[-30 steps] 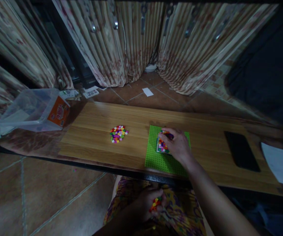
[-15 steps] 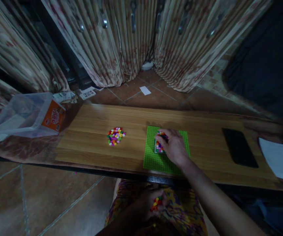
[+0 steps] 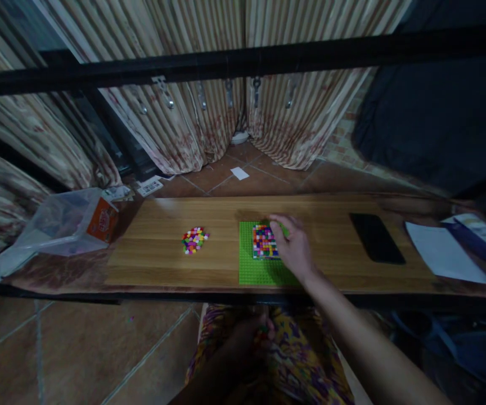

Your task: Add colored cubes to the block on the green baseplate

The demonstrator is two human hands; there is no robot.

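A block of small multicoloured toy bricks (image 3: pixel 264 242) stands on the green studded baseplate (image 3: pixel 247 273) on the wooden board. Over the block's right part is my right hand (image 3: pixel 296 247), thumb and fingers bent together near its far right corner. Whether a small brick is between the fingertips is hidden. Down in my lap, in shadow, my left hand (image 3: pixel 264 331) is curled around several small toy bricks (image 3: pixel 261 336), mostly reddish. To the left of the baseplate lies a loose pile of colourful bricks (image 3: pixel 194 240).
A black phone-like slab (image 3: pixel 377 238) and white paper (image 3: pixel 445 250) lie to the right. At the far left stands a clear plastic bin (image 3: pixel 63 222) with an orange label. The wooden board (image 3: pixel 162 270) ends close to my lap. Patterned curtains (image 3: pixel 201 129) hang behind.
My view has tilted up, bringing a dark bar across the curtains into sight. My right hand has shifted right relative to the block, uncovering more of its top. My left hand stays closed in my lap.
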